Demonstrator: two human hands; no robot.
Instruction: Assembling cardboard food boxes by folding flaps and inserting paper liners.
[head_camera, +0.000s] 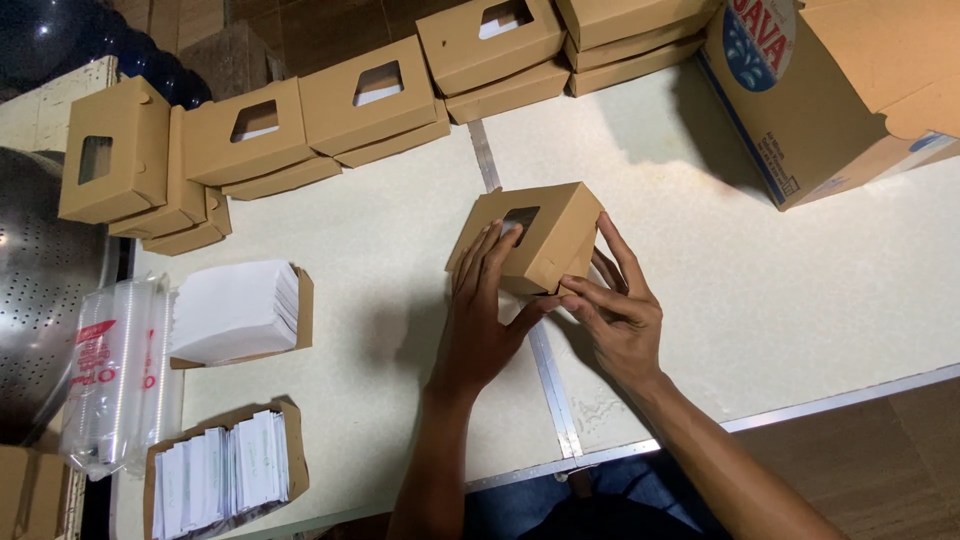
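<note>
A small brown cardboard box (555, 225) with a cut-out window in its lid sits tilted on the pale table (780, 290), between both hands. My left hand (480, 310) lies flat on the box's lid and near side, fingers spread beside the window. My right hand (620, 305) holds the box's right and front edge, fingertips pressed against a flap. Both hands grip the same box.
Rows of stacked brown window boxes (365, 100) line the table's far edge. A large open carton (830, 110) stands at top right. At left lie a stack of white paper (235, 310), a tray of white packets (225, 470), sleeved plastic cups (110, 370) and a perforated metal bowl (40, 290).
</note>
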